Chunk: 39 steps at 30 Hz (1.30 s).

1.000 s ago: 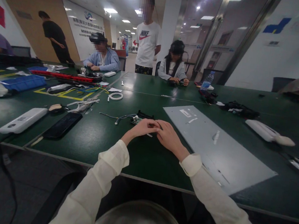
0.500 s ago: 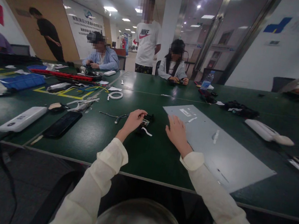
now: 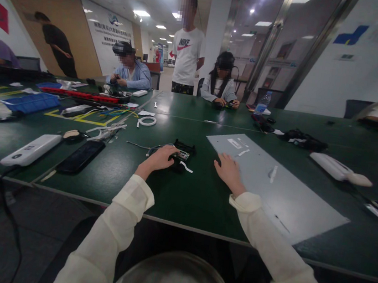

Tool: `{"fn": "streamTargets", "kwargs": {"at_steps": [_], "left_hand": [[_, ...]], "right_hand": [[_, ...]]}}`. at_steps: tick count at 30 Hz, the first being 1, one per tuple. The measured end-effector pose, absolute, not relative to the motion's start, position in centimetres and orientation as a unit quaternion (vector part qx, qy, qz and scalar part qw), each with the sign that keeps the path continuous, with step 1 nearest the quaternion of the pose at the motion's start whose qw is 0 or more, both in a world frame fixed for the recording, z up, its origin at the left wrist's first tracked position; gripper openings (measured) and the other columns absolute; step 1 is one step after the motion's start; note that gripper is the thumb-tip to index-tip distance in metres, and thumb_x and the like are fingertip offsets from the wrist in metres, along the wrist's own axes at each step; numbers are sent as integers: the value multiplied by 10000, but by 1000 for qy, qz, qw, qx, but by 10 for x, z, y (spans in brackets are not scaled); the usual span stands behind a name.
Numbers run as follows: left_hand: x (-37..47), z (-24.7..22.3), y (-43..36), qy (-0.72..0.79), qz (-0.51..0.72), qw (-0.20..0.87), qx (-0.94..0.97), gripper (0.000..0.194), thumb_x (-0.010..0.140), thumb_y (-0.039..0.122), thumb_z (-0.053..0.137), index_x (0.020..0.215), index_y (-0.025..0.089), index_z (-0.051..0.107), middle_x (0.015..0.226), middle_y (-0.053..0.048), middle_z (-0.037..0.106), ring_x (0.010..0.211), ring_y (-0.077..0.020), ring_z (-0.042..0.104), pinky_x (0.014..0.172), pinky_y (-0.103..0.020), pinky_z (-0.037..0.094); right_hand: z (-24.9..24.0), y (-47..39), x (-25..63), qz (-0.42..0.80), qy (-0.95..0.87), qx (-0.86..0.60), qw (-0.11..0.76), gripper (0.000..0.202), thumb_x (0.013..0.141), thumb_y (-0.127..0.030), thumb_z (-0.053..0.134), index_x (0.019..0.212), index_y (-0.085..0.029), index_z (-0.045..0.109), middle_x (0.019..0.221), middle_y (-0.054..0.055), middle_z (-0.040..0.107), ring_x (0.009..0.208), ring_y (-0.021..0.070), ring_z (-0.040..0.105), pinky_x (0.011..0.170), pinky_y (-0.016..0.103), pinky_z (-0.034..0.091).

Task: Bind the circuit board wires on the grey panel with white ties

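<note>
A small black device with an exposed circuit board (image 3: 182, 155) lies on the dark green table (image 3: 181, 205). A grey cable (image 3: 137, 145) runs out to its left, and a white strip (image 3: 186, 167) sticks out at its near side. My left hand (image 3: 162, 156) rests at the device's left side, its fingertips on or against its edge; whether they grip it is too small to tell. Over the left edge of a grey sheet (image 3: 273, 188), my right hand (image 3: 228, 170) lies with fingers spread and nothing in it.
To the left are a white power bank (image 3: 31, 149), a black phone (image 3: 81, 157) and a blue tray (image 3: 30, 102). A white coiled cable (image 3: 147, 121) lies ahead. Another white device (image 3: 331, 167) is at the right. Several people are across the table.
My left hand has moved left and slightly nearer, uncovering more of the black device. My right hand has shifted slightly right and nearer.
</note>
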<state>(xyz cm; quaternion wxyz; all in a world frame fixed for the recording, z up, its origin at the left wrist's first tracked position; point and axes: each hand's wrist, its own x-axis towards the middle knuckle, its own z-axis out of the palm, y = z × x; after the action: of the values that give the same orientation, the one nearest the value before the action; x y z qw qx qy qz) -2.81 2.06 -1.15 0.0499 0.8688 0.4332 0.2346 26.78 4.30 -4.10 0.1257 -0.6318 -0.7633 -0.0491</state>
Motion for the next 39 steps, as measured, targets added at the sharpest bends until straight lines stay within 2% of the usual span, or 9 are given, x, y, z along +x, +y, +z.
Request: {"fn": "streamTargets", "kwargs": {"at_steps": [14,22,29,39], "left_hand": [[-25,-13,21,451,223,21,864,272,785,201,534,1052,176,584,1111,-82,541,1053,-216,515,956,-375,403],[-26,-14,20,490,203,17,847,370,778,315,587,1136,226,557,1087,-69,494,979,-225,516,871,-371,433],[-29,-17,26,467,213,-17,858,436,762,339,629,1175,236,532,1203,-80,450,1137,-242,411,985,-397,344],[-28,-16,34,462,141,-63,874,413,824,406,552,1178,197,515,1100,-84,482,1018,-214,439,886,-336,378]], "right_hand": [[-39,22,247,-2,-813,-567,132,487,928,-406,301,1326,-166,444,1398,107,386,1296,263,323,1028,478,281],[-36,12,238,18,-830,-539,143,478,922,-402,323,1313,-166,464,1399,99,386,1307,250,307,1050,472,257],[-35,15,238,28,-831,-533,157,464,911,-392,354,1286,-157,495,1379,101,414,1289,240,338,1056,443,257],[-31,13,237,50,-828,-537,153,493,901,-399,359,1301,-140,487,1385,84,408,1285,234,340,1071,407,236]]}}
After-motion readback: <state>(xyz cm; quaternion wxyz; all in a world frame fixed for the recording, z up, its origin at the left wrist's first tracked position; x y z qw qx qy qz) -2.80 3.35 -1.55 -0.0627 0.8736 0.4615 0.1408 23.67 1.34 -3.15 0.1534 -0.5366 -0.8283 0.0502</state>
